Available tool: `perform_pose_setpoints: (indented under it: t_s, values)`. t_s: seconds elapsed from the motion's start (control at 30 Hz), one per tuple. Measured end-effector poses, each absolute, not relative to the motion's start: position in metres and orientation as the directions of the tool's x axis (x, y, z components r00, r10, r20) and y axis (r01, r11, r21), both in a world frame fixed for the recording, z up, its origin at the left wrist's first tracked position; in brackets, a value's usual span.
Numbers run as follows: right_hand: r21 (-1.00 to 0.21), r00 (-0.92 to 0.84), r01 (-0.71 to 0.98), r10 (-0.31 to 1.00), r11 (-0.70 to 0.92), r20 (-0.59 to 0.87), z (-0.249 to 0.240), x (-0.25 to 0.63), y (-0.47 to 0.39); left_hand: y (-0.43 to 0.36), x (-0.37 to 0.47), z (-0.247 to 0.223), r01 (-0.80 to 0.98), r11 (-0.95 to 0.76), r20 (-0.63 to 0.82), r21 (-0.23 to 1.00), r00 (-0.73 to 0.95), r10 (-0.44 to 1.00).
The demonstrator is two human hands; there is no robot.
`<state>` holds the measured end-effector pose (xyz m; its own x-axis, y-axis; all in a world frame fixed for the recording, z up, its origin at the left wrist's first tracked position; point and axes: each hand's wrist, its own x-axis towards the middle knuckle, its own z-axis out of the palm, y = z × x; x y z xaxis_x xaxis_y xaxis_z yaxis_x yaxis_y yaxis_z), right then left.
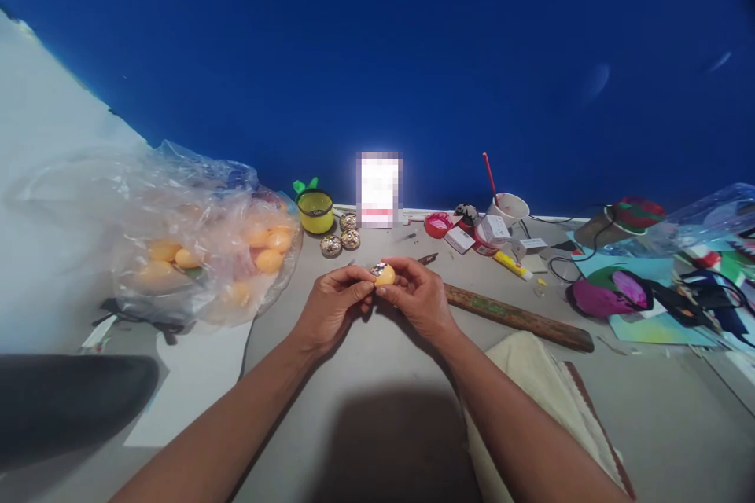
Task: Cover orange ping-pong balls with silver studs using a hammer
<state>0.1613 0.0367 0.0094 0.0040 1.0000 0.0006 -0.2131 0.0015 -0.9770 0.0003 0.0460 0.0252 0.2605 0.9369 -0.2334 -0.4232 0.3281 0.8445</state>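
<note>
A small yellow ball (385, 275), partly covered with shiny, mosaic-like bits on its upper left, is held between both hands above the grey table. My left hand (339, 300) pinches it from the left with thumb and fingertips. From the right, my right hand (420, 295) grips the same ball, thumb at its lower side. Three balls covered in shiny bits (350, 239) sit together beyond my left hand, beside a yellow-green cup (315, 212). A thin dark-tipped tool (429, 259) lies just behind my right hand.
Clear plastic bags with orange-yellow balls (268, 261) lie at left. At right are a wooden stick (519, 316), a cloth (524, 377), a white cup (510, 207) with a red brush, small boxes (459, 240), a yellow tube (513, 266) and a magenta pouch (602, 295).
</note>
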Motion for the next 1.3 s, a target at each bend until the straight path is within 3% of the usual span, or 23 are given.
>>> perform_pose_setpoints:
  t_s: [0.2,0.6,1.07,1.3]
  values:
    - [-0.979,0.028,-0.205,1.000,0.014,0.008,0.011,0.160,0.036,0.045,0.002,0.028,-0.477,0.374,-0.266,0.796,0.279,0.923]
    - [-0.991,0.036,-0.124,0.998,0.049,0.044,0.012,0.162,0.036,0.042,0.003,0.027,-0.468,0.349,-0.244,0.812,0.271,0.931]
    - [-0.984,0.051,-0.176,0.999,0.027,0.019,0.013,0.160,0.036,0.040,0.006,0.022,-0.443,0.267,-0.184,0.856,0.221,0.958]
    - [-0.993,0.106,-0.078,0.991,0.093,0.084,0.012,0.159,0.034,0.034,0.012,0.026,-0.462,0.247,-0.193,0.852,0.162,0.968]
